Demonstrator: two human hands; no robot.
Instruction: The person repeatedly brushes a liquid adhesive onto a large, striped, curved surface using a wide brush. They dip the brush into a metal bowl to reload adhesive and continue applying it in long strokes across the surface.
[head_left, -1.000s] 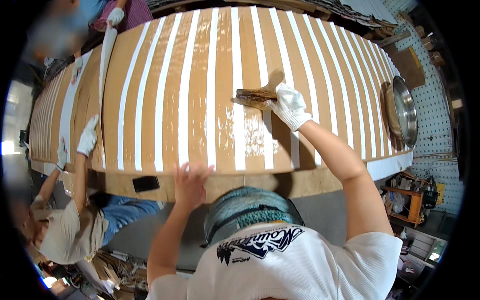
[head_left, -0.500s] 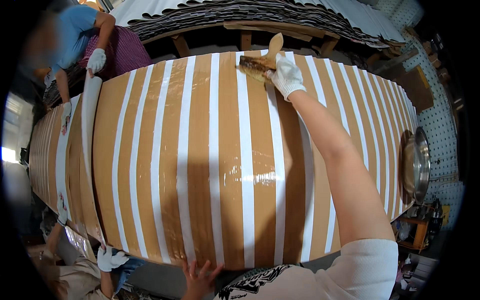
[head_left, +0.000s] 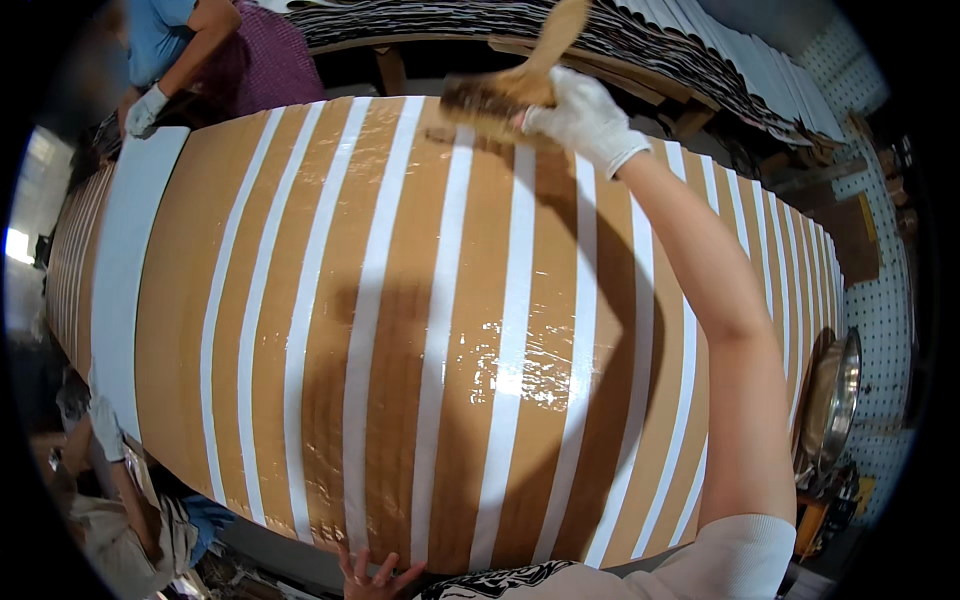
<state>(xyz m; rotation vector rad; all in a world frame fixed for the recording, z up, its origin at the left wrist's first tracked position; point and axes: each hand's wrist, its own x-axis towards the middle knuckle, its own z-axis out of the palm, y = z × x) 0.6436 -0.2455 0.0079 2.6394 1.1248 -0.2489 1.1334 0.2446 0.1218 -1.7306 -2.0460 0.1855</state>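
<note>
A long brown sheet with white lengthwise strips (head_left: 400, 330) covers the workbench, its middle wet and glossy. My right hand (head_left: 585, 120), in a white glove, is stretched to the sheet's far edge and grips a wide wooden-handled brush (head_left: 505, 90), whose bristles rest on the brown surface. My left hand (head_left: 375, 572) is bare, fingers spread, and presses on the near edge of the sheet at the bottom of the view.
Across the bench a person's white-gloved hand (head_left: 145, 108) rests at the far left end. Another gloved hand (head_left: 105, 425) holds the near left edge. A round metal basin (head_left: 835, 400) sits at the right. Stacked corrugated sheets (head_left: 650, 45) lie behind.
My right arm has reached farther across, carrying the brush from mid-sheet to the far edge. The view has leaned forward over the bench; my left hand stays on the near edge.
</note>
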